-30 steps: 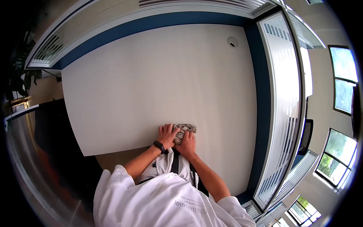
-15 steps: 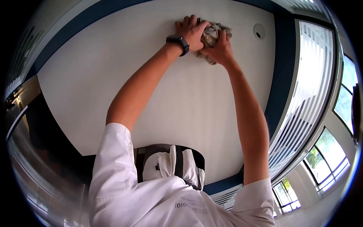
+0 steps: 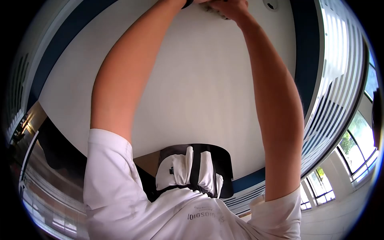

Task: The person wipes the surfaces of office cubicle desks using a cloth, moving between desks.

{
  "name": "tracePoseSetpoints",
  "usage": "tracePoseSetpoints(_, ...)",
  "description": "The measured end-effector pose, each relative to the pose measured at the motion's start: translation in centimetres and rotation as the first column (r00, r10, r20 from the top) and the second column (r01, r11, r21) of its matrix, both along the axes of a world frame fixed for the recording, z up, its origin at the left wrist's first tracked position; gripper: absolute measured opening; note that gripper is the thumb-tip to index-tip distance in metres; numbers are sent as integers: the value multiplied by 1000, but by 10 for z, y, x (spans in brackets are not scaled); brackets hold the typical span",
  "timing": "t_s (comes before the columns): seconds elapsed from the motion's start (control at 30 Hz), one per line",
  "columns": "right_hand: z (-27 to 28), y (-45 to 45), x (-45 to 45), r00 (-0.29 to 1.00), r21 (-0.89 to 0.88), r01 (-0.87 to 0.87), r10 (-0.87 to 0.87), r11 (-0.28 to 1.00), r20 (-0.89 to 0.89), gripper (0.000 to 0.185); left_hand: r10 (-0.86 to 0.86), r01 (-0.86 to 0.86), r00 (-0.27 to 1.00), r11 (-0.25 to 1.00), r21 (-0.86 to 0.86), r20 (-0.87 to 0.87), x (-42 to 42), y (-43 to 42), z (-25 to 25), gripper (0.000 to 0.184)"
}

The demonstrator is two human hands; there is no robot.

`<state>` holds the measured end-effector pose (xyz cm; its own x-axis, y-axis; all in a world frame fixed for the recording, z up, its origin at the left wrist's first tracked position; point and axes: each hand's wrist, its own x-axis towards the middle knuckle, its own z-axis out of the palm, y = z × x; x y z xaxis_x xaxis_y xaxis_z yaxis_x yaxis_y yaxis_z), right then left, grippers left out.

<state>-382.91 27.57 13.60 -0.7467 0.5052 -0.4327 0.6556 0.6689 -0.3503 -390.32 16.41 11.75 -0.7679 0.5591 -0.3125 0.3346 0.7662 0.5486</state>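
Note:
Both my arms stretch far forward over the pale tabletop [image 3: 192, 88]. My right hand [image 3: 232, 9] is at the top edge of the view, pressed on a crumpled patterned cloth [image 3: 216, 13], of which only a small strip shows below the hand. Most of my left hand is cut off by the top edge; its wrist with a black band shows, and its fingers are out of sight. The cloth lies against the tabletop.
A round cable hole [image 3: 271, 4] is near the far right corner. Blue-edged partitions [image 3: 307, 48] border the table. A white bag with black straps [image 3: 186, 170] rests against my body at the near edge. Windows stand at the right.
Both hands have travelled from the near edge with the cloth to the far side of the table, lately passing partly out of the top of the view.

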Motion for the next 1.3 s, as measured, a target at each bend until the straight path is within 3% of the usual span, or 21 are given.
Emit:
tracePoseSetpoints(0.07, -10, -1, 16, 999, -1, 12, -12, 1000, -47, 96, -6, 6, 1000, 997, -71, -2, 8, 3, 0, 79)
tracePoseSetpoints(0.13, -13, -2, 40, 999, 20, 24, -23, 1000, -42, 95, -133, 131, 984, 991, -23, -119, 16, -5, -32, 75)
tracePoseSetpoints(0.33, 10, -26, 122, 995, -59, 97, -98, 994, -26, 84, -227, 224, 974, 958, -180, 4, 94, -15, 8, 76)
tracePoseSetpoints(0.57, 30, -66, 263, 969, -115, 225, -234, 967, -73, 82, -457, 462, 886, 861, -211, 75, 212, -35, 31, 71)
tracePoseSetpoints(0.6, 45, -71, 271, 958, -97, 229, -242, 969, -154, 82, -479, 467, 878, 860, -207, -10, 218, -38, 50, 72)
tracePoseSetpoints(0.73, 32, -102, 345, 915, -83, 326, -337, 942, -223, 79, -579, 571, 815, 789, -228, 36, 278, -51, 42, 75)
tracePoseSetpoints(0.83, 23, -123, 374, 849, -55, 349, -340, 936, -404, 76, -581, 569, 814, 789, -232, 20, 305, -68, 42, 75)
tracePoseSetpoints(1.0, 21, -153, 395, 846, -25, 373, -351, 927, -400, 73, -579, 557, 815, 793, -246, -23, 328, -98, 34, 76)
tracePoseSetpoints(1.2, 24, -161, 395, 855, 42, 358, -309, 933, -417, 69, -449, 424, 884, 887, -183, -130, 347, -118, 26, 74)
tracePoseSetpoints(1.3, 20, -164, 391, 843, 112, 339, -249, 934, -476, 65, -293, 285, 932, 956, -68, -213, 356, -124, 23, 74)
